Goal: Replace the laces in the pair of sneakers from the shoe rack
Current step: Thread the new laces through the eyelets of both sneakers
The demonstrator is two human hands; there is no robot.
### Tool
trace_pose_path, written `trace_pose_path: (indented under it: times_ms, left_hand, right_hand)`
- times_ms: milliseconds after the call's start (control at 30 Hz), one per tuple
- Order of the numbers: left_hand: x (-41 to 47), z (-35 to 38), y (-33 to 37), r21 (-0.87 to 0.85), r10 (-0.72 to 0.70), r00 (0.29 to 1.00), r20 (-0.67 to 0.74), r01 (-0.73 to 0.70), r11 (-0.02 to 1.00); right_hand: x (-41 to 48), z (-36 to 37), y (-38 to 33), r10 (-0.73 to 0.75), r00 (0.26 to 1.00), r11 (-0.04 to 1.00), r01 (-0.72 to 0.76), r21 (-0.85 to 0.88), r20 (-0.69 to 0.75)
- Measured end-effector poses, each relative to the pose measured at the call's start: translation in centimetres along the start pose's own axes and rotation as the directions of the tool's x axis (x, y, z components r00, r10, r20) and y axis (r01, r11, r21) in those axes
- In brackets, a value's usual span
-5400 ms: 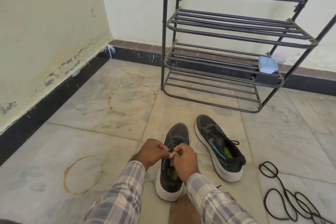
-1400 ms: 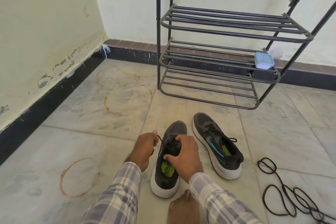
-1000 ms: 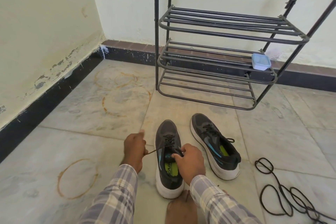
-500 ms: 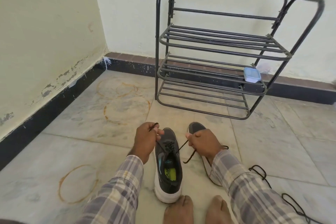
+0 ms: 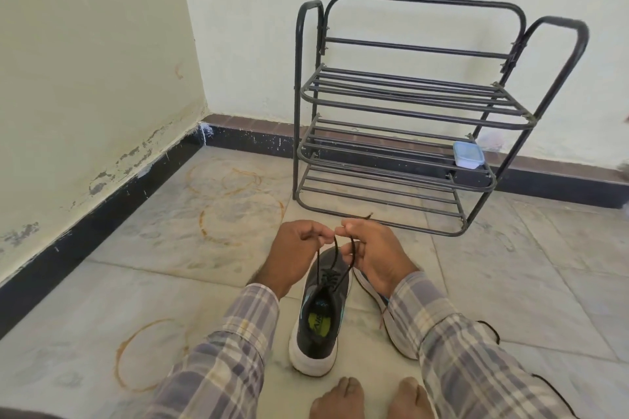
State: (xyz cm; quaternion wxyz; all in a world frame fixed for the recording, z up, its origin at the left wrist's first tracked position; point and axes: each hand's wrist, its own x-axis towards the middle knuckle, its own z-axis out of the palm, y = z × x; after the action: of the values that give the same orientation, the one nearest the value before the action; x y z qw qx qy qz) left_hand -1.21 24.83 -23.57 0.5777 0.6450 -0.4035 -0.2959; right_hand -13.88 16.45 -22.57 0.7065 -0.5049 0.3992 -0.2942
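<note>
A dark grey sneaker [image 5: 320,320] with a white sole and yellow-green insole stands on the floor, toe pointing away. Its black lace [image 5: 335,258] runs up from the top eyelets in two strands. My left hand [image 5: 296,248] pinches one strand and my right hand [image 5: 367,248] pinches the other, both lifted above the toe, fingertips almost meeting. The second sneaker [image 5: 394,330] lies to the right, mostly hidden under my right sleeve. A loose black lace [image 5: 490,326] shows past that sleeve.
A black metal shoe rack [image 5: 401,105] stands against the far wall, with a small blue-lidded box [image 5: 468,155] on its middle shelf. My bare toes [image 5: 367,398] show at the bottom edge. Rust rings mark the marble floor on the left.
Both hands have risen and come together above the sneaker's toe, pulling the two lace ends up taut. Earlier they were untying the lace at the tongue. The view has tilted up.
</note>
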Motion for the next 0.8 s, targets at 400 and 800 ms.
trace_pose_path:
  times_ms: [400, 800]
  left_hand:
    - [0.9, 0.9, 1.5, -0.140, -0.007, 0.944, -0.330, -0.042, 0.989]
    - [1.2, 0.6, 1.0, 0.084, 0.041, 0.989, -0.140, -0.030, 0.996]
  right_hand:
    - [1.3, 0.0, 2.0, -0.181, 0.912, 0.896, -0.001, -0.443, -0.369]
    - [0.3, 0.6, 0.9, -0.094, 0.996, 0.984, 0.093, -0.149, -0.001]
